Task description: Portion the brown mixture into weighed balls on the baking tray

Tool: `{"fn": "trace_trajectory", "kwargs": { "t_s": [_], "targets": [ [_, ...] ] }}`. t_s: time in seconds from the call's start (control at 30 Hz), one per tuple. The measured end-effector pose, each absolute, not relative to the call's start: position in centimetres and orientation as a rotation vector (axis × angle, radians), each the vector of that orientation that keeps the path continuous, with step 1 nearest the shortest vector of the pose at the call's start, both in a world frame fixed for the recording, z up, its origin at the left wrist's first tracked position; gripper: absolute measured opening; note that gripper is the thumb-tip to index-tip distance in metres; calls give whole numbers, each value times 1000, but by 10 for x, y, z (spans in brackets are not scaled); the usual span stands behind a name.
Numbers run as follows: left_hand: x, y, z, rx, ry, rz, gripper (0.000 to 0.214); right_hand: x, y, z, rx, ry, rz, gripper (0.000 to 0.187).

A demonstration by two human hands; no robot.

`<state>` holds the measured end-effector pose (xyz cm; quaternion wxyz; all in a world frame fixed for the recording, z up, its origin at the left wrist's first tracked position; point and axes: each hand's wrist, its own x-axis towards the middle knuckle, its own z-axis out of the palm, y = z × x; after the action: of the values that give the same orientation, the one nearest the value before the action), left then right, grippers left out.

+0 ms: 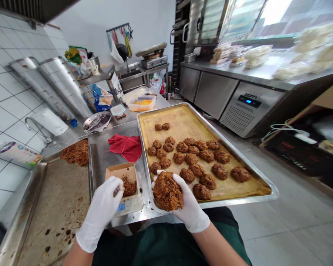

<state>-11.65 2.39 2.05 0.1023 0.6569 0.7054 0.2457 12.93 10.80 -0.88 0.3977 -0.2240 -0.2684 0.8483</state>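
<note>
In my gloved right hand (192, 205) sits a large clump of sticky brown mixture (168, 191), with the fingers wrapped round it. My gloved left hand (107, 201) is at the left side of an open paper box (120, 171). Its fingers are curled together, and what they pinch, if anything, is hidden. A smaller lump of the mixture (130, 186) lies in the box. The box rests on a kitchen scale (134, 204) with a lit blue display. To the right, several rounded brown balls (191, 158) sit on a lined baking tray (172, 114).
On the left, a second metal tray (58, 192) bears a heap of the mixture (76, 152) and scattered crumbs. A red cloth (126, 147) lies between the trays. Behind are a bowl under plastic wrap (97, 122) and a plastic tub (142, 103).
</note>
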Motion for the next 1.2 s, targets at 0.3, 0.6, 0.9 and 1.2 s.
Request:
{"fn": "trace_trajectory", "kwargs": {
  "t_s": [0.3,0.6,0.9,1.2],
  "targets": [
    [-114,29,16,1868,2013,778,14,130,105,-5,-510,-675,2128,43],
    [-118,34,18,1944,1920,546,20,131,107,-8,-495,-524,2173,31],
    [-144,36,48,2005,2039,526,17,131,106,-13,-507,-502,2161,36],
    [-124,51,22,2086,1959,492,27,127,113,-13,-556,-430,2256,35]
  ]
}}
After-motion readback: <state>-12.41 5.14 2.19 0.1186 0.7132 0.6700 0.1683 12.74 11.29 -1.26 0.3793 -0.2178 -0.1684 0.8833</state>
